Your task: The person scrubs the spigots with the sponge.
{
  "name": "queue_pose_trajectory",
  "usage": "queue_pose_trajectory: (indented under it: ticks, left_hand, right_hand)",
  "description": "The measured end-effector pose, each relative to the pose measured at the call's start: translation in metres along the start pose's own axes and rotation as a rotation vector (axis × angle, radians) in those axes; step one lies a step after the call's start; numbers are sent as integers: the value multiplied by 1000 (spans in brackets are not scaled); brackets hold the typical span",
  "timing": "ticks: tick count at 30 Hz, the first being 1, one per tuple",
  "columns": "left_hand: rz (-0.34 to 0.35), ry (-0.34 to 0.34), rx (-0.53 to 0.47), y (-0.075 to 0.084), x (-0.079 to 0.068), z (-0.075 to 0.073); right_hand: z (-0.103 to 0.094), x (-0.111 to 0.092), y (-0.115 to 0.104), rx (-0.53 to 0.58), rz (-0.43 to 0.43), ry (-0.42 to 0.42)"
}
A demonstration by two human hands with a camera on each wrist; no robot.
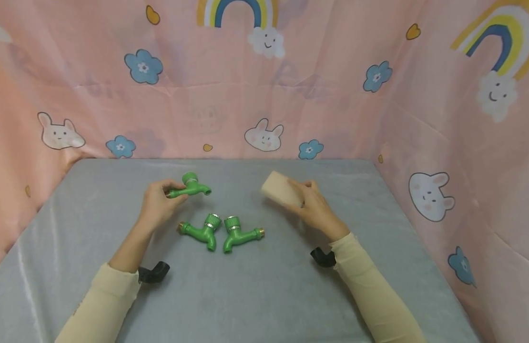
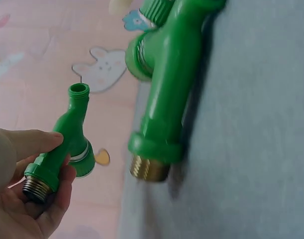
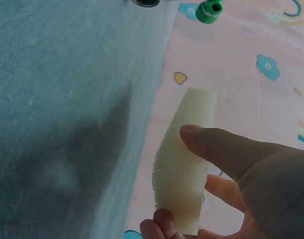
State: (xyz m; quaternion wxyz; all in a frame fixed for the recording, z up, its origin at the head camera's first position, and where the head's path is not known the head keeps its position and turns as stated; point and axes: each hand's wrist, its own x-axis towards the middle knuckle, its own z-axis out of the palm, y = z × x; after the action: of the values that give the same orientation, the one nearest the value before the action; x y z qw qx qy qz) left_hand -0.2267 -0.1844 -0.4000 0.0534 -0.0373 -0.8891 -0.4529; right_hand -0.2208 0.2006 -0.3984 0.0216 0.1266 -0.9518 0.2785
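Observation:
My left hand [image 1: 158, 202] grips a green tap [image 1: 190, 187] round its threaded end, above the back left of the table. In the left wrist view the thumb lies along the body of that tap [image 2: 67, 132], and its brass thread points toward the palm. My right hand [image 1: 313, 207] holds a cream sponge block [image 1: 278, 188] between thumb and fingers over the right side. Two more green taps, a left one [image 1: 201, 233] and a right one [image 1: 239, 234], lie on the table between my hands, spouts toward me and brass ends pointing outward.
The grey cloth-covered table [image 1: 264, 300] meets a pink printed curtain [image 1: 183, 105] at its back and sides. A black curved piece [image 1: 155, 272] sticks out at the left wrist, and a similar black piece [image 1: 322, 257] at the right wrist.

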Motion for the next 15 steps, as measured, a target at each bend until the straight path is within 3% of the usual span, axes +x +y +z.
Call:
queue_pose_trajectory:
  ticks: [7,15]
  left_hand:
    - [-52,-64,58,-16,7,-7]
    - [-69,-89,106,-28,9,-8]
  right_hand:
    - [1,-1,3,-23,19,-51]
    - [4,-1,7,-40,16,-109]
